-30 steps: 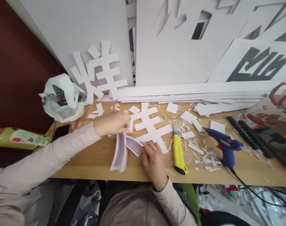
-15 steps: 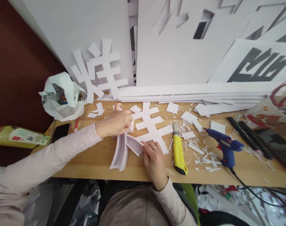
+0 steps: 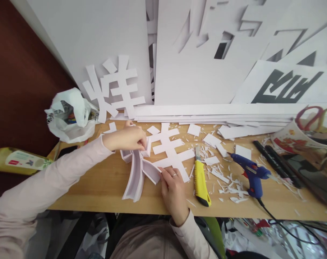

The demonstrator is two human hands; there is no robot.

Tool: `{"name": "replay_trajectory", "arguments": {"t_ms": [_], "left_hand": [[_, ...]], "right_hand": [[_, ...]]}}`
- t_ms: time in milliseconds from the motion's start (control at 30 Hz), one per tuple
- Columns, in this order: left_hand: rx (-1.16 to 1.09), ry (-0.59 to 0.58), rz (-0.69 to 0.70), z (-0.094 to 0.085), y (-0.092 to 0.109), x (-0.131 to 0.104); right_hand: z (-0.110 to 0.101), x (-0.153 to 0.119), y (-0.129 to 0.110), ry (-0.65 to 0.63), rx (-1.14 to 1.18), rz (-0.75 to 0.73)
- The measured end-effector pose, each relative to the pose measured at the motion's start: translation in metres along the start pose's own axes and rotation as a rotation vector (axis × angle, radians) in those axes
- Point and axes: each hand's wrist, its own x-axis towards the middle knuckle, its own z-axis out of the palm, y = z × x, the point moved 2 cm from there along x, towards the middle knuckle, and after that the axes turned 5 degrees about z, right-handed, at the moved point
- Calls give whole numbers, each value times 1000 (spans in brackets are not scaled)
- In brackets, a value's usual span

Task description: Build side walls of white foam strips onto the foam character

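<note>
A hollow white foam-board character part, with upright walls along its edges, lies on the table in front of me. My left hand is closed over its far end, with thumb and fingers pinching at a wall there; the hand hides some of that part. At the near right branch, my right hand pinches the tip between thumb and fingers. A flat white cut-out character piece lies just beyond my right hand. The yellow utility knife is to its right.
A blue glue gun with a cord lies at right among white scraps. Black markers and a tub with scissors are farther right. A plastic bag stands at left; white boards lean behind.
The view has shifted slightly, so the table sits lower. My left hand has moved a little on the far end, showing more of its walls. My right hand keeps its pinch.
</note>
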Motion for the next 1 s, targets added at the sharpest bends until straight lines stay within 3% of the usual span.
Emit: {"name": "replay_trajectory", "arguments": {"t_ms": [133,233,433,667,867,1000], "left_hand": [[8,-29,-112,-14,-10,-4],[-31,-63,-143,-8,-9,-4],[-54,-92,-114,10,-6,4],[-56,-137,0,11,-8,14],[-53,-202,-80,14,-12,21],[-71,-184,-45,16,-17,20]], "right_hand": [[0,0,1,16,14,-12],[1,-1,2,10,28,-4],[2,-2,3,-9,45,5],[1,-1,2,-15,42,17],[0,0,1,7,55,19],[0,0,1,-4,58,25]]}}
